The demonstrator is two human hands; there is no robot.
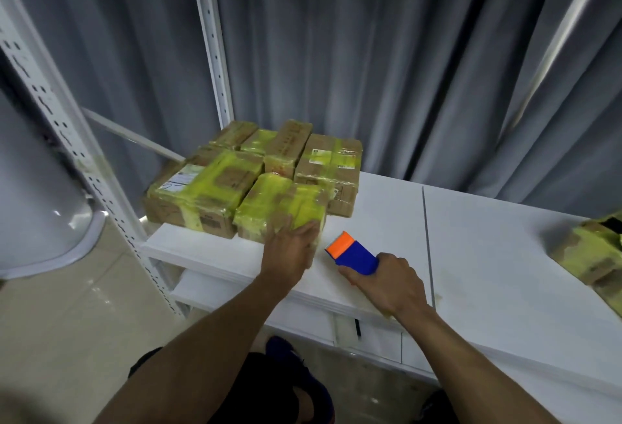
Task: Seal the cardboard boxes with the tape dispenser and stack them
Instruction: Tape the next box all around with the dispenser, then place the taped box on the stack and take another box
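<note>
My left hand (289,252) lies with loose, nearly straight fingers on the near right corner of the nearest cardboard box (277,203), which is wrapped in yellow-green tape. That box sits at the near edge of a cluster of taped boxes (235,171) on the far left of the white table (488,255). My right hand (390,284) is curled around the blue tape dispenser (355,253), whose orange head points toward the box from just to its right. More taped boxes (592,255) lie at the table's right edge.
</note>
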